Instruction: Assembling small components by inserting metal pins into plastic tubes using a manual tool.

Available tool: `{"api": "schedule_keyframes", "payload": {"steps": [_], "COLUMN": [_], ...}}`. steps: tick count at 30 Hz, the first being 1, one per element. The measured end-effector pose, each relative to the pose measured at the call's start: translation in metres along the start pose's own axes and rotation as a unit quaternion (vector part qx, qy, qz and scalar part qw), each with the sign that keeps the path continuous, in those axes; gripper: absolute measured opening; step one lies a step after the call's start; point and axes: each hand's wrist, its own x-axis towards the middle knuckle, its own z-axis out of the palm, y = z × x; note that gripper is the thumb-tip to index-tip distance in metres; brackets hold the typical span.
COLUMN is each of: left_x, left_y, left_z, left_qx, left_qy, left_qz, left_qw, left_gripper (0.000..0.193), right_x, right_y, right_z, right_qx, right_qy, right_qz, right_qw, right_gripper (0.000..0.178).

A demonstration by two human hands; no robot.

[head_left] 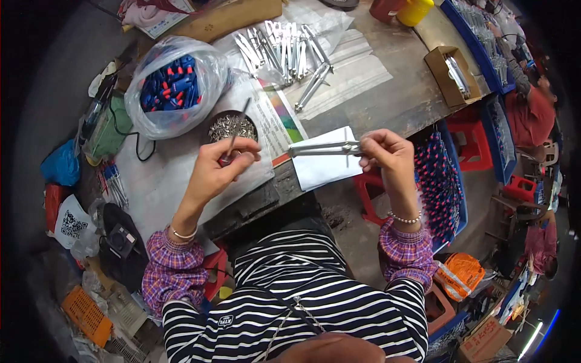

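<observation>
Between the fingers of my left hand (227, 163) is a slim screwdriver (241, 124), its dark shaft pointing up and away and a bit of red handle showing at the palm. My right hand (388, 154) pinches one end of a silver two-legged metal tool (321, 149), shaped like a compass, with a thin bar crossing it. That tool lies sideways above a white paper pad (324, 170) at the table edge, its other end pointing left. Just beyond my left hand stands a round bowl of small metal screws (233, 126).
A clear plastic bag (209, 66) of blue and red plastic pieces stands at the left. Similar silver tools (293, 48) lie heaped at the back. An open cardboard box (437, 63) sits on the right, above a blue crate (463, 206) of blue-and-red-handled items and red stools (472, 142).
</observation>
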Motion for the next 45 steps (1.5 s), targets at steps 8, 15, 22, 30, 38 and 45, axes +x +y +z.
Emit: {"api": "schedule_keyframes", "payload": {"steps": [8,15,22,30,38,45], "left_x": [-0.004,-0.007,-0.011,-0.018,-0.022,-0.01], "left_y": [-0.016,-0.016,-0.015,-0.022,-0.018,-0.012], "left_z": [0.028,0.032,0.033,0.042,0.059,0.074], "left_qx": [0.007,-0.045,-0.149,-0.283,-0.262,-0.067], "left_qy": [-0.082,-0.088,-0.083,-0.122,-0.255,-0.23], "left_qz": [0.007,-0.037,-0.138,-0.236,-0.242,-0.12], "left_qw": [0.997,0.994,0.976,0.922,0.899,0.963], "left_gripper": [0.016,0.016,0.019,0.018,0.025,0.02], "right_x": [-0.014,-0.017,-0.022,-0.05,-0.061,-0.06], "right_y": [0.029,0.038,0.057,0.075,0.078,0.09], "right_z": [0.02,0.022,0.024,0.049,0.042,0.004], "right_qx": [0.05,0.07,0.252,0.298,0.328,0.195], "right_qy": [-0.066,-0.069,-0.129,-0.193,-0.244,-0.111], "right_qz": [0.019,0.034,0.061,0.106,0.031,0.056], "right_qw": [0.996,0.995,0.957,0.929,0.912,0.973], "right_gripper": [0.011,0.012,0.034,0.047,0.024,0.018]}}
